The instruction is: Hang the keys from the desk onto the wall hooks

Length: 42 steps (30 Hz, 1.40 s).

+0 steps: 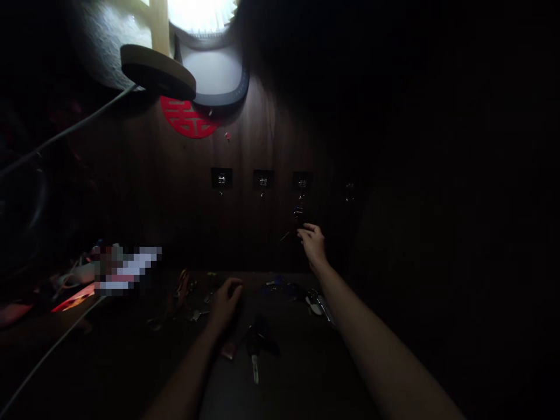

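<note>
My right hand is raised to the dark wooden panel, its fingers pinched at a small bunch of keys below the third hook. A thin metal piece sticks out left of the fingertips. Low and to the left, my left hand rests by the dark tabletop, fingers loosely bent, with nothing visible in them. Between my forearms lies a dark car key with its blade toward me. A small silver key lies left of my left hand. Dimness hides finer detail.
Two more hooks and a faint fourth one line the panel. A lit lamp stands above a red paper cutout. A white cable crosses the left. More keys lie beside my right forearm.
</note>
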### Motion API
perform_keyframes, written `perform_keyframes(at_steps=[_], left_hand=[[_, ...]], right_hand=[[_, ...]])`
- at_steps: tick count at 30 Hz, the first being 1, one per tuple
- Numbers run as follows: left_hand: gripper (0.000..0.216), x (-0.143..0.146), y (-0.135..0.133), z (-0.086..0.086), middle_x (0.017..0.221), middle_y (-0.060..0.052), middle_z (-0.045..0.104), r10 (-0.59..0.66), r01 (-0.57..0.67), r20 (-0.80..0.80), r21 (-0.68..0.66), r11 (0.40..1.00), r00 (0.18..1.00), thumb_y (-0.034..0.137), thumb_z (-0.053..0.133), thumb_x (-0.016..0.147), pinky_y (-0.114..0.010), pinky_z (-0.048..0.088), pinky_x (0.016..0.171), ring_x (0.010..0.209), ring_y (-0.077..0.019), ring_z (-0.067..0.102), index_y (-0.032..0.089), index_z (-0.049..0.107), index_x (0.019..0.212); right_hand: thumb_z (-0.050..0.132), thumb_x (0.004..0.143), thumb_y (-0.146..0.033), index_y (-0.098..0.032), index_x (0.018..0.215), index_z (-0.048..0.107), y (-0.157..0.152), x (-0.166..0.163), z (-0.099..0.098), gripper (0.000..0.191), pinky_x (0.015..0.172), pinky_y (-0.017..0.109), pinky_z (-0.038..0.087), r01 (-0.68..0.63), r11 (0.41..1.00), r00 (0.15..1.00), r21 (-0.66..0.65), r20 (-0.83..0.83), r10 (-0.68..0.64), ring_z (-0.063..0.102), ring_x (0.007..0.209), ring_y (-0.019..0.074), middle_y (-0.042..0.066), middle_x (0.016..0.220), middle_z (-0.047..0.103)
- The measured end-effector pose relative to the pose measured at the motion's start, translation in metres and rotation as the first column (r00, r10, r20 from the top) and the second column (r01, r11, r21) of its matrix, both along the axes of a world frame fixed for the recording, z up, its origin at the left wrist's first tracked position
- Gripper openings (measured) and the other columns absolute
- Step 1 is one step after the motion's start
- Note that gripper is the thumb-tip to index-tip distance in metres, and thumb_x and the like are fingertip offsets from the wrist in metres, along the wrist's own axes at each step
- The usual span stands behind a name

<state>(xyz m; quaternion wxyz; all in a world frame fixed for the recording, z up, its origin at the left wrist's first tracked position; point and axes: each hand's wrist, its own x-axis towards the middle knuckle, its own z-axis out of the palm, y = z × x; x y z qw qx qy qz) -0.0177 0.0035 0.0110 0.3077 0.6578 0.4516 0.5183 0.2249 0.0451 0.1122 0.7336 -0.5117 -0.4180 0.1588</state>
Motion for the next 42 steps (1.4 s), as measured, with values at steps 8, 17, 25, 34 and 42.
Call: perform_keyframes(at_steps=[8, 17, 25, 34, 42], left_hand=[[0.022, -0.002, 0.005, -0.004, 0.082, -0.002, 0.067, 0.04, -0.041, 0.034, 0.021, 0.999, 0.999, 0.035, 0.05, 0.072, -0.031, 0.046, 0.076, 0.082, -0.0194, 0.061, 0.019, 0.061, 0.082], [0.025, -0.011, 0.007, -0.002, 0.079, -0.002, 0.066, 0.107, -0.11, 0.109, 0.027, 0.994, 0.988, 0.036, 0.049, 0.074, -0.028, 0.046, 0.07, 0.077, -0.0176, 0.061, 0.018, 0.061, 0.085], [0.027, -0.014, 0.01, -0.003, 0.071, -0.001, 0.064, 0.15, -0.149, 0.147, -0.015, 0.989, 0.978, 0.037, 0.049, 0.074, -0.025, 0.045, 0.062, 0.067, -0.0157, 0.059, 0.017, 0.062, 0.088], [0.024, -0.012, 0.008, -0.002, 0.078, -0.002, 0.065, 0.113, -0.114, 0.088, 0.006, 0.993, 0.99, 0.035, 0.047, 0.075, -0.026, 0.045, 0.07, 0.077, -0.0168, 0.061, 0.018, 0.061, 0.087], [0.021, -0.007, 0.0, -0.003, 0.087, -0.002, 0.066, -0.018, 0.021, -0.078, 0.034, 0.999, 0.997, 0.032, 0.047, 0.077, -0.027, 0.044, 0.075, 0.083, -0.0172, 0.06, 0.02, 0.062, 0.088]], right_hand=[[0.052, 0.065, -0.032, -0.019, 0.094, 0.052, -0.037, -0.011, -0.059, 0.031, 0.072, 0.035, 0.047, -0.069, 0.997, 0.991, -0.046, 0.115, 0.074, 0.062, 0.082, 0.0192, 0.008, 0.088, 0.066], [0.048, 0.071, -0.026, -0.02, 0.094, 0.055, -0.081, -0.048, -0.099, 0.025, 0.082, 0.036, 0.046, -0.202, 0.965, 0.955, -0.167, 0.185, 0.232, 0.061, 0.091, 0.0198, 0.006, 0.092, 0.066], [0.049, 0.081, -0.033, -0.024, 0.079, 0.068, -0.102, -0.07, -0.088, 0.021, 0.092, 0.037, 0.038, -0.493, 0.81, 0.67, -0.319, 0.454, 0.587, 0.056, 0.099, 0.0192, 0.003, 0.098, 0.066], [0.034, 0.09, -0.04, -0.028, 0.084, 0.069, -0.105, -0.072, -0.095, 0.037, 0.096, 0.043, 0.029, -0.451, 0.75, 0.527, -0.484, 0.534, 0.661, 0.049, 0.106, 0.0208, 0.001, 0.107, 0.063], [0.034, 0.089, -0.042, -0.027, 0.087, 0.067, -0.101, -0.058, -0.095, 0.036, 0.094, 0.043, 0.03, -0.323, 0.813, 0.567, -0.484, 0.588, 0.576, 0.049, 0.105, 0.0209, 0.002, 0.105, 0.063]])
